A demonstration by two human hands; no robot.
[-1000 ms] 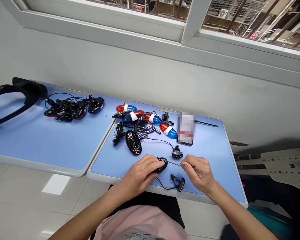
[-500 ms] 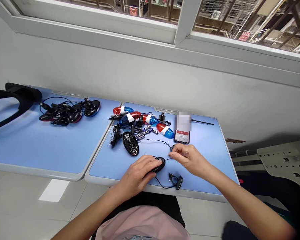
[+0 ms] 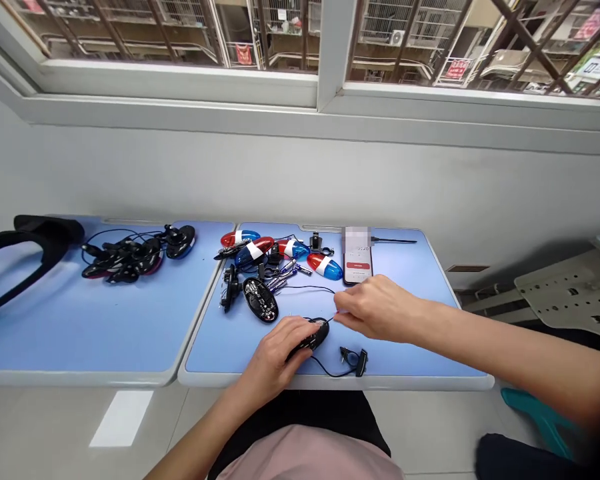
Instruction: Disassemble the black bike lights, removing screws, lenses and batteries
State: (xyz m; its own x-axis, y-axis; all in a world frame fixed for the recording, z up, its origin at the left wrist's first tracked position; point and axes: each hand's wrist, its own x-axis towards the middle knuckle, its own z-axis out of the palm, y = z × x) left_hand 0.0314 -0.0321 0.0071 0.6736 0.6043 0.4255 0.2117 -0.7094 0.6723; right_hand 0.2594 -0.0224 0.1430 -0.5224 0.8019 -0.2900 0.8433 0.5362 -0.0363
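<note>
My left hand (image 3: pixel 283 347) is closed around a black oval light base (image 3: pixel 316 337) on the blue table, its fingertips over the open upper side. My right hand (image 3: pixel 367 308) pinches a thin dark piece (image 3: pixel 330 319) that reaches toward this base; the fingers hide most of it, and I cannot tell whether it is a wire or a tool shaft. A black cable runs from the base to a small switch with a clamp ring (image 3: pixel 360 362) near the front edge. Left of my hands lies another open black oval base (image 3: pixel 261 300), inner side up.
Several red-and-blue light covers (image 3: pixel 325 266), batteries (image 3: pixel 289 269) and black brackets (image 3: pixel 316 241) lie behind my hands. A phone (image 3: pixel 358 267) is at the back, beside a black stick (image 3: pixel 394 241). Several black-based lights (image 3: pixel 130 257) and a black curved frame (image 3: pixel 40 250) occupy the left table.
My right hand has turned more palm-down and its forearm has swung higher. My left hand still holds the base in place. The camera view has tilted up.
</note>
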